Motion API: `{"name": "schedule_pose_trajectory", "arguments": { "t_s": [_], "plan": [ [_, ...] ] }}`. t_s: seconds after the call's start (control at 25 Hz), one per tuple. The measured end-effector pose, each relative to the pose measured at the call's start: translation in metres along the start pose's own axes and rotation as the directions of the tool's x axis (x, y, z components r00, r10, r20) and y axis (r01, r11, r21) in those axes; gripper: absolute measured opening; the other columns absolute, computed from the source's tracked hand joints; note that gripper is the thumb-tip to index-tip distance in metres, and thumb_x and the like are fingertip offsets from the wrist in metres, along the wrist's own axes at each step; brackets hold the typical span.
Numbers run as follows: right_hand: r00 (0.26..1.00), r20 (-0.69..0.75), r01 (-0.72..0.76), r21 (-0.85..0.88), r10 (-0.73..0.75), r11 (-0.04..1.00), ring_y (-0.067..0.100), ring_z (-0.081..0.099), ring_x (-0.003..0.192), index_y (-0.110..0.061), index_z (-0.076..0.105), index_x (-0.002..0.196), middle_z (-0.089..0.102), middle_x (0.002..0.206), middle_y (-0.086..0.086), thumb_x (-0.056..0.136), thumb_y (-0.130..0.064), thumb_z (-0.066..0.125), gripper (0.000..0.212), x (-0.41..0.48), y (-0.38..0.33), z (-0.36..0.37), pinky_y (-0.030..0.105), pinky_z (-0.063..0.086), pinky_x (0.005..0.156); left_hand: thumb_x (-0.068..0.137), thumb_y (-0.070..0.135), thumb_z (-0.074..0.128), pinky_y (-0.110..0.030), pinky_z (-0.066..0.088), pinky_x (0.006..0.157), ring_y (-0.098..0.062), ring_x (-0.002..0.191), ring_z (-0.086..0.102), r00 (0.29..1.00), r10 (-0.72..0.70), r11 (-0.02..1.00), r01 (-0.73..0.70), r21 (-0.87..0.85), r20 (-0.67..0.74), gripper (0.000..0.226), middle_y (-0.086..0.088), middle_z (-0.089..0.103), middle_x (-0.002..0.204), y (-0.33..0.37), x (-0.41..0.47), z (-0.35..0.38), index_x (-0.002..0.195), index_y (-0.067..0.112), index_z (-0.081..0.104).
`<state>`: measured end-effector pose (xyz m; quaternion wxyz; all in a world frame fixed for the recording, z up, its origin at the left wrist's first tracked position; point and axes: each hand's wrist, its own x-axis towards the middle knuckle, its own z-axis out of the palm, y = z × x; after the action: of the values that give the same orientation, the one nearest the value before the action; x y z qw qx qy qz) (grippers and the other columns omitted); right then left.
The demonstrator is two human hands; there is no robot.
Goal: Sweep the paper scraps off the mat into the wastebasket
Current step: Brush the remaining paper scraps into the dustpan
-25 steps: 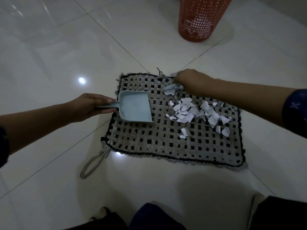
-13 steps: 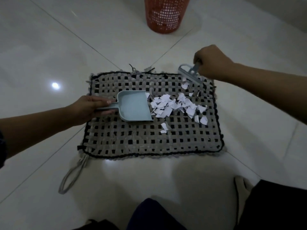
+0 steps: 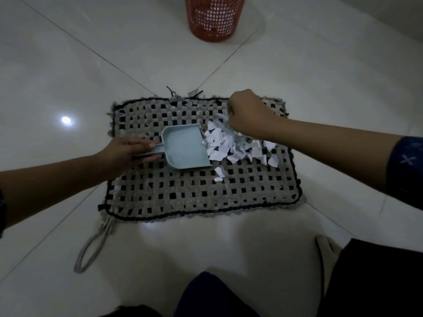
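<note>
A grey and black woven mat (image 3: 183,193) lies on the white tiled floor. White paper scraps (image 3: 231,148) are heaped on its upper right part, against the mouth of a light blue dustpan (image 3: 185,148). My left hand (image 3: 128,151) grips the dustpan's handle, with the pan flat on the mat. My right hand (image 3: 248,113) is closed on a small pale brush (image 3: 223,125), blurred, its head down at the far edge of the scrap heap. One scrap (image 3: 220,174) lies apart, below the heap. The orange mesh wastebasket (image 3: 214,17) stands on the floor beyond the mat.
A grey cord loop (image 3: 91,250) trails from the mat's near left corner across the floor. My knees and dark clothing (image 3: 366,282) fill the bottom edge. A lamp glare (image 3: 66,120) shines on the tiles left of the mat.
My right hand came down from the mat's far right corner onto the scraps, pushing the heap left against the dustpan's mouth. The dustpan has stayed about where it was.
</note>
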<state>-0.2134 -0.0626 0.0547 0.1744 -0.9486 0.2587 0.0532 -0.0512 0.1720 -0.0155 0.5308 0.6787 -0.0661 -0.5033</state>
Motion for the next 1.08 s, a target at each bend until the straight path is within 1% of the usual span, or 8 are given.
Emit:
{"name": "schedule_pose_trajectory", "arguments": {
  "t_s": [0.08,0.24,0.32,0.44,0.6,0.72,0.88,1.08],
  "plan": [
    [1.000,0.009,-0.008,0.041,0.008,0.999,0.038,0.059,0.066,0.014,0.062,0.078,0.062,0.072,0.027,0.075,0.008,0.049,0.014,0.004,-0.013,0.005,0.051,0.053,0.064,0.086,-0.001,0.053,-0.020,0.056,0.061,-0.018,0.075,0.072,1.000,-0.012,1.000,0.012,-0.018,-0.009,0.027,-0.006,0.075,0.079,-0.001,-0.001,0.002,0.073,0.006,0.075],
    [1.000,0.007,-0.017,0.119,0.017,0.993,0.048,0.064,0.087,0.021,0.063,0.093,0.065,0.093,0.041,0.072,0.007,0.051,0.028,0.004,-0.027,0.003,0.058,0.054,0.076,0.086,-0.001,0.054,-0.020,0.056,0.060,-0.017,0.076,0.073,0.998,-0.063,0.997,0.061,-0.051,-0.026,0.023,-0.007,0.076,0.083,-0.003,-0.003,0.001,0.078,0.006,0.075],
    [0.999,0.027,-0.023,0.188,0.018,0.982,0.044,0.068,0.082,0.018,0.067,0.089,0.067,0.088,0.039,0.075,0.005,0.055,0.023,0.002,-0.031,-0.006,0.043,0.060,0.069,0.086,-0.001,0.054,-0.020,0.056,0.060,-0.017,0.076,0.073,0.997,-0.069,0.996,0.067,-0.061,-0.032,0.019,-0.006,0.075,0.084,-0.004,-0.002,0.003,0.088,0.003,0.072],
    [0.998,0.035,-0.050,0.179,0.044,0.983,0.027,0.071,0.073,0.008,0.072,0.090,0.073,0.083,0.022,0.079,-0.001,0.062,0.018,0.005,-0.018,-0.029,0.015,0.051,0.050,0.086,-0.002,0.054,-0.020,0.057,0.060,-0.019,0.077,0.073,0.996,-0.077,0.994,0.074,-0.078,-0.035,0.018,-0.008,0.075,0.087,-0.004,-0.001,0.005,0.092,0.000,0.070],
    [0.995,-0.047,-0.095,-0.107,0.090,0.990,0.035,0.068,0.073,0.016,0.069,0.084,0.070,0.083,0.031,0.076,0.002,0.059,0.018,-0.004,0.044,-0.054,0.039,0.059,0.070,0.086,-0.002,0.055,-0.024,0.058,0.064,-0.021,0.082,0.072,0.995,-0.102,0.993,0.101,-0.063,-0.017,0.019,-0.009,0.075,0.092,-0.007,0.000,0.002,0.087,0.002,0.073],
    [0.984,-0.016,-0.177,-0.238,0.178,0.955,0.044,0.067,0.069,0.021,0.064,0.076,0.066,0.077,0.040,0.071,0.006,0.055,0.019,-0.033,0.079,-0.041,0.050,0.059,0.070,0.087,-0.004,0.052,-0.022,0.057,0.059,-0.019,0.075,0.073,0.996,-0.091,0.994,0.089,-0.066,-0.025,0.016,-0.013,0.072,0.092,-0.011,-0.003,0.002,0.095,-0.007,0.066],
    [0.974,-0.020,-0.225,-0.133,0.225,0.965,0.033,0.055,0.050,0.019,0.061,0.069,0.061,0.067,0.038,0.074,0.007,0.051,0.017,-0.057,0.071,-0.016,0.041,0.054,0.059,0.086,-0.005,0.053,-0.023,0.057,0.062,-0.022,0.082,0.072,0.996,-0.083,0.994,0.081,-0.073,-0.028,0.020,-0.017,0.066,0.107,-0.013,-0.003,0.003,0.104,-0.012,0.059],
    [0.978,-0.086,-0.185,0.054,0.189,0.981,0.022,0.031,0.039,-0.001,0.039,0.048,0.032,0.041,0.016,0.075,0.007,0.049,0.030,-0.049,0.021,0.003,0.030,0.040,0.056,0.074,0.005,0.066,-0.026,0.058,0.067,-0.027,0.103,0.065,0.988,-0.154,0.982,0.155,-0.106,0.020,0.036,-0.013,0.064,0.116,-0.018,-0.010,0.013,0.109,-0.005,0.063]
  ]
}}
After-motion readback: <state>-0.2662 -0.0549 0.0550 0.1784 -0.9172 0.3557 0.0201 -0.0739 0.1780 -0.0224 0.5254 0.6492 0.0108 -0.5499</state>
